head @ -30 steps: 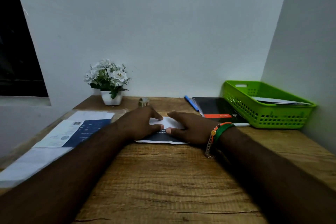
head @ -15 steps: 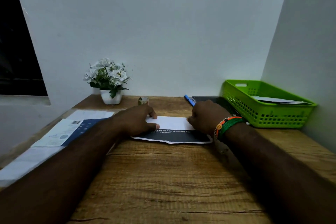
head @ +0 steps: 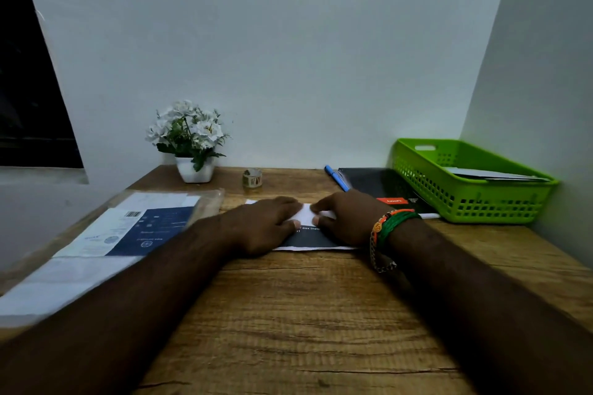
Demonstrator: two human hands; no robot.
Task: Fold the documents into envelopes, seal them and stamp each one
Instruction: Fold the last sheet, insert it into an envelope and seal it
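A folded document (head: 307,239), white on top with a dark printed band toward me, lies flat on the wooden desk (head: 305,314). My left hand (head: 266,225) presses down on its left half with flat fingers. My right hand (head: 347,218), wearing orange and green wrist bands, presses on the right half, its thumb and fingertips on the white flap. The two hands nearly meet at the middle. Most of the paper is hidden beneath them.
A stack of printed sheets (head: 128,229) in a clear sleeve lies at the left. At the back stand a white flower pot (head: 194,170) and a small roll (head: 252,178). A blue pen (head: 336,177), black notebook (head: 382,186) and green basket (head: 471,199) holding envelopes sit right.
My right hand slid right along the fold half a second ago and has come back to the middle beside my left hand. The left hand stayed pressing on the paper.
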